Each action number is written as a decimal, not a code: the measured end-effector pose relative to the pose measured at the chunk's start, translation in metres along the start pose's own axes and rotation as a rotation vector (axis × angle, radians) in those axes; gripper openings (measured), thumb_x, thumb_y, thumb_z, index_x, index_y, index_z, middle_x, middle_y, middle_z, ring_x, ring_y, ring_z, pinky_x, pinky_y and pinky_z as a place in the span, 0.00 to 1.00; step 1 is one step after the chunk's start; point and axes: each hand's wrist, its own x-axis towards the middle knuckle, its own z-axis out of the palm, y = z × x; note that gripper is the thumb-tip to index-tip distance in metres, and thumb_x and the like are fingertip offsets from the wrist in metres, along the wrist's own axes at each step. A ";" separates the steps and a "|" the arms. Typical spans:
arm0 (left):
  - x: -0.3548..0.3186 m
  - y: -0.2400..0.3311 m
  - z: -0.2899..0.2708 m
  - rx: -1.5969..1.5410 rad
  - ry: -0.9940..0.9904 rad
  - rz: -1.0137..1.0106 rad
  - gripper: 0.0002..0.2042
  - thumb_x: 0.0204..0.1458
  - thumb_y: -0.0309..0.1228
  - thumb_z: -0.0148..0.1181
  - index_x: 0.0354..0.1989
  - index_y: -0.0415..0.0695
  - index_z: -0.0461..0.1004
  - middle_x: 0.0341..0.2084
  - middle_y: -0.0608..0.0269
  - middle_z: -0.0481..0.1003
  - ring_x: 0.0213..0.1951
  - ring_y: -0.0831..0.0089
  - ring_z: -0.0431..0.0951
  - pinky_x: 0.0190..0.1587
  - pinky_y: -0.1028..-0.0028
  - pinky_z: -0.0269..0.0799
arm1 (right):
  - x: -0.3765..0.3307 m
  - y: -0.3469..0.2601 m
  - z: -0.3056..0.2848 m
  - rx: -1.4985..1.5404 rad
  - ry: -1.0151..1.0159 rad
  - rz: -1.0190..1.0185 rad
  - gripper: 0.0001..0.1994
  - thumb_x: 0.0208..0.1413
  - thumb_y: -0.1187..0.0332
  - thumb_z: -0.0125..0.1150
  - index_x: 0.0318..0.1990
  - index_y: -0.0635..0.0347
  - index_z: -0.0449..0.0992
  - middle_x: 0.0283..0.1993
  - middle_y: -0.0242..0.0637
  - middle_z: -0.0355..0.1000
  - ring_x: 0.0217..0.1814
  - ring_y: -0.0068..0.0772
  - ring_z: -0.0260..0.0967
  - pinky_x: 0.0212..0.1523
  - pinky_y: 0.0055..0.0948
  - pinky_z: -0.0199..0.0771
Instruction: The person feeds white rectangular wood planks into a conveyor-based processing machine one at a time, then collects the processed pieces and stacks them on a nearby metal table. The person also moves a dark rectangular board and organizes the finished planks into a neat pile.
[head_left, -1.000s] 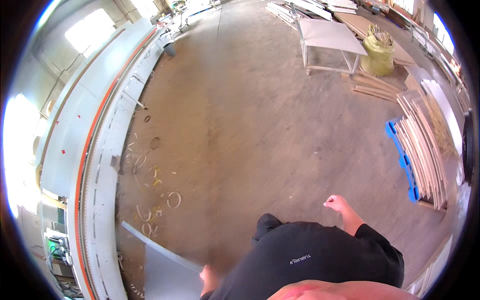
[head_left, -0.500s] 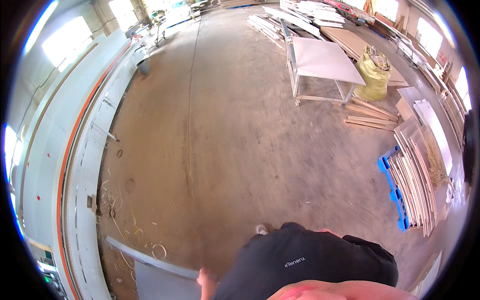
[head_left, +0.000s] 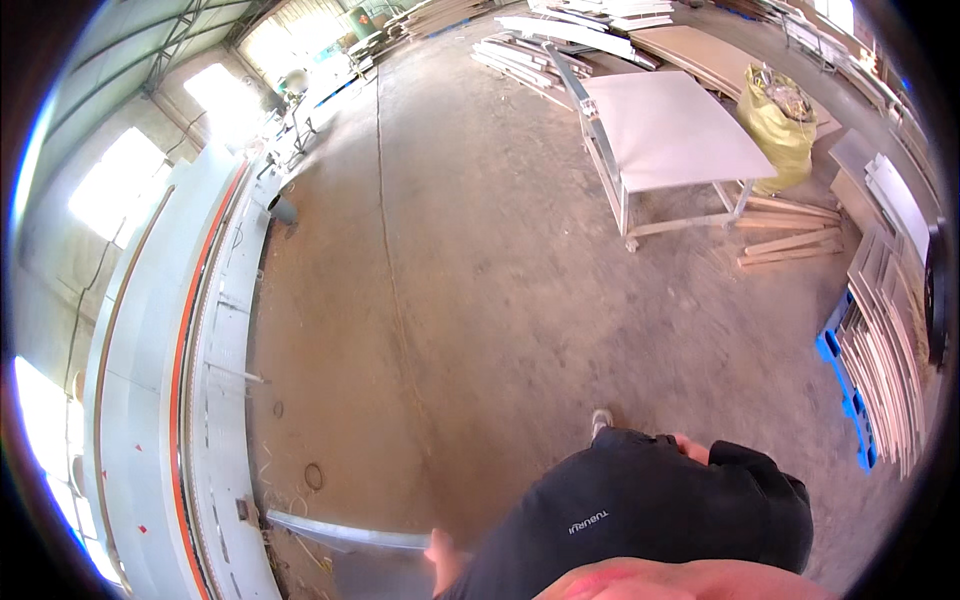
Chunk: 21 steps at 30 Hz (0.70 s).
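Note:
My left hand (head_left: 440, 548) is low in the view, at the right end of a grey metal rail (head_left: 350, 533). Its fingers look closed around that end, though blur softens them. Below the rail, a flat grey panel (head_left: 375, 575) shows in part. My right hand (head_left: 690, 449) is ahead of my dark sleeve, mostly hidden by the black shirt. Its fingers cannot be made out, nor whether it holds anything. One light shoe (head_left: 601, 419) steps out on the concrete floor in front of me.
Along the left runs a long pale machine (head_left: 150, 400) with an orange strip. A grey bucket (head_left: 283, 208) stands at its far end. Ahead right are a wheeled cart (head_left: 680, 130), a yellow sack (head_left: 778, 140), wooden strips (head_left: 790, 250) and boards (head_left: 885, 350) on a blue pallet (head_left: 847, 385).
I have moved forward and my view has turned somewhat left. The cart and sack look nearer. My left hand and the rail have travelled along together, and a shoe shows farther forward.

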 end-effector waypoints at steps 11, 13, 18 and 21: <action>0.086 0.217 0.335 -0.141 0.177 0.117 0.26 0.56 0.31 0.70 0.58 0.25 0.70 0.45 0.43 0.80 0.39 0.48 0.84 0.38 0.49 0.85 | 0.280 -0.212 -0.467 0.394 0.421 0.164 0.17 0.65 0.53 0.67 0.47 0.56 0.86 0.37 0.32 0.85 0.36 0.28 0.82 0.42 0.34 0.81; 0.092 0.257 0.402 -0.113 0.275 0.160 0.25 0.56 0.30 0.70 0.56 0.27 0.71 0.44 0.42 0.80 0.38 0.47 0.84 0.38 0.49 0.86 | 0.333 -0.230 -0.500 0.420 0.448 0.118 0.16 0.66 0.54 0.65 0.48 0.56 0.86 0.39 0.31 0.86 0.37 0.26 0.83 0.41 0.32 0.81; 0.123 0.355 0.551 -0.232 0.106 0.226 0.21 0.57 0.30 0.70 0.51 0.28 0.69 0.44 0.39 0.80 0.40 0.48 0.84 0.39 0.48 0.85 | 0.405 -0.230 -0.516 0.025 0.208 -0.203 0.17 0.62 0.54 0.67 0.47 0.58 0.83 0.44 0.39 0.85 0.45 0.41 0.84 0.46 0.39 0.82; 0.157 0.422 0.633 -0.143 0.187 0.108 0.25 0.60 0.32 0.70 0.57 0.31 0.65 0.49 0.36 0.79 0.46 0.45 0.84 0.43 0.45 0.84 | 0.420 -0.248 -0.542 -0.146 0.204 -0.586 0.22 0.56 0.51 0.70 0.50 0.57 0.83 0.48 0.46 0.84 0.51 0.51 0.82 0.50 0.42 0.81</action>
